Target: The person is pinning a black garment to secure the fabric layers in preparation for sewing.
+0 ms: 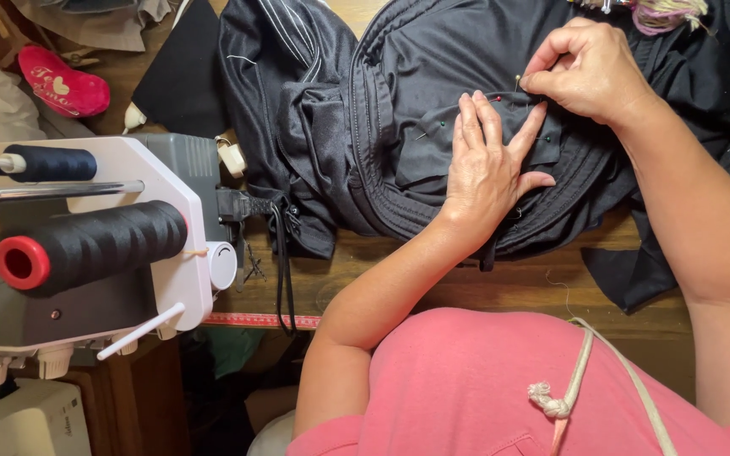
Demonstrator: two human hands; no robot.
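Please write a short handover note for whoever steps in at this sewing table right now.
Left hand: flat, fingers spread, pressing a small black fabric patch onto the black satin garment on the wooden table.
Right hand: pinching a round-headed pin at the patch's upper edge.
Done: a green-headed pin and a red-headed pin are already in the patch.
Left: the held pin is not fully in; the patch is pinned only, with no stitching visible.
Nearby: black thread spools on the white machine at left.
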